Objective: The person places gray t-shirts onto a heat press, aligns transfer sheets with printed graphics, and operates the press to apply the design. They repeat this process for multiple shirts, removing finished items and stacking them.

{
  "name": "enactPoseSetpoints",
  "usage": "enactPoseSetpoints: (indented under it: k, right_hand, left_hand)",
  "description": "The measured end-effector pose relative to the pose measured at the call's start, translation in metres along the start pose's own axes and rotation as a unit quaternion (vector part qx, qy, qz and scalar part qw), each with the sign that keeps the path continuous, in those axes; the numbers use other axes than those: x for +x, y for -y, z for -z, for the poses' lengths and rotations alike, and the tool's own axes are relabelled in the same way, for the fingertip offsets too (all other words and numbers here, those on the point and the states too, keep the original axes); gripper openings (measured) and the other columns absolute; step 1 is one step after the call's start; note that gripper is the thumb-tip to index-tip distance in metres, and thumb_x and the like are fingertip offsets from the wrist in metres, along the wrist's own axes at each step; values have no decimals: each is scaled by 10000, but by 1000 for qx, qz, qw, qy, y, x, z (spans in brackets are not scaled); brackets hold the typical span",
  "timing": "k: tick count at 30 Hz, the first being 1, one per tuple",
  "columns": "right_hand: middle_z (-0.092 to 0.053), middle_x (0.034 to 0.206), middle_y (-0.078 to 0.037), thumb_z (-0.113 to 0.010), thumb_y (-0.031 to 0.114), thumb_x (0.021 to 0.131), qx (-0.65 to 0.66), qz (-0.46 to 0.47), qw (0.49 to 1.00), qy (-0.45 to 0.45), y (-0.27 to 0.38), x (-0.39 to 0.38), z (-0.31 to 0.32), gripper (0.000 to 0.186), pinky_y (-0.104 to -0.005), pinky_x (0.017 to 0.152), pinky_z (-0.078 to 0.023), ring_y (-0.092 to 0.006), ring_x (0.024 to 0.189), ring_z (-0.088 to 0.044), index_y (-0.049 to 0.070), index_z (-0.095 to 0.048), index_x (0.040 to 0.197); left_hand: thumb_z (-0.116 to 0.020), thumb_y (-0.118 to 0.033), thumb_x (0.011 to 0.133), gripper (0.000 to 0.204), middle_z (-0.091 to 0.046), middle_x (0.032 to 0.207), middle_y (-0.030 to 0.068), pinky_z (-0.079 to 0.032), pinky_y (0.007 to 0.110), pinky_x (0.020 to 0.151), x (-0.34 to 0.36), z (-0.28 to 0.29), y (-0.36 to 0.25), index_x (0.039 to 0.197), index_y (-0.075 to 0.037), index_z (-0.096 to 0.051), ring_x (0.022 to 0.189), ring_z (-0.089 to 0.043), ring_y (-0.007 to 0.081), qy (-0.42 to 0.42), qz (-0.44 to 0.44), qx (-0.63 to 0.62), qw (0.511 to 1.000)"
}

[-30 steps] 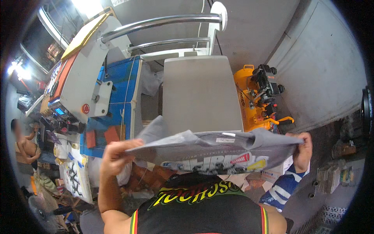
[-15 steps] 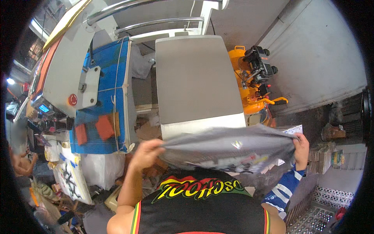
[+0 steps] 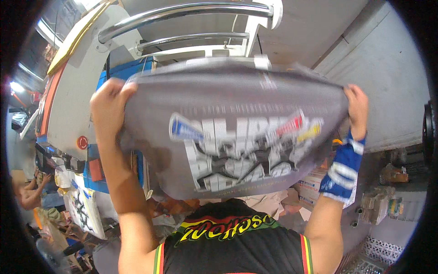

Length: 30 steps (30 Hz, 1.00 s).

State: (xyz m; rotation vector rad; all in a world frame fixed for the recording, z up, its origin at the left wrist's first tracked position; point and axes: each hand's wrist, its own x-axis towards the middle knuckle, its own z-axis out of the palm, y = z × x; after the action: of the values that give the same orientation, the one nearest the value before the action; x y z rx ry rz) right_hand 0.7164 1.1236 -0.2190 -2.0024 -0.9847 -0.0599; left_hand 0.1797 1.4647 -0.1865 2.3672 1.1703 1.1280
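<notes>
A grey cloth (image 3: 159,169), like a shirt or shirt panel, is stretched wide in front of me at chest height. Its print shows white block letters, dark figures and blue, red and yellow megaphones; motion blurs it. My left hand (image 3: 109,102) is closed on the upper left corner. The upper right corner is pinched in my right hand (image 3: 358,105), whose forearm wears a blue and white sleeve (image 3: 341,171). Behind the cloth, the flat grey press plate is almost wholly hidden.
Chrome bars (image 3: 191,14) of a white-framed machine (image 3: 75,105) cross above the cloth. A red stop button (image 3: 82,142) sits on its left side, near a blue surface (image 3: 130,68). Printed boxes (image 3: 309,192) stand at right. Another person (image 3: 36,192) is at far left.
Both hands have risen and moved forward, the left also outward to the left. The cloth, earlier low and bunched, now spreads open with its print showing and covers the plate and the orange compressor.
</notes>
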Motion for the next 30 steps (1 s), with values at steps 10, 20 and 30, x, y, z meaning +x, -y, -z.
enactPoseSetpoints:
  k: [10,20,30]
  right_hand:
    - [-737,1094,-186,-665,337,900,-70,-264,956,107,-141,178,-293,341,-431,881,-554,-358,976,-716,123,-734,1156]
    - [-538,1419,-264,-676,284,912,-1,-43,992,122,-104,69,-290,737,-415,1102,-414,-374,1306,-535,-40,-357,1493]
    - [-569,1405,-136,-514,442,1043,417,-489,742,190,-88,-290,-162,584,-349,1090,-404,-246,1245,-554,-3,-502,1421]
  left_hand:
    - [-749,-190,879,217,-740,881,170,-559,397,729,157,-271,163,968,7,-724,880,-735,268,153,362,-15,919]
    - [-732,-195,870,499,-623,1326,206,-459,379,1047,36,-282,146,1294,34,-601,1230,-596,326,-19,73,-97,992]
    - [-548,-342,1019,509,-618,1302,180,-435,352,1045,-313,-102,80,1342,51,-560,1223,-575,259,279,459,-136,832]
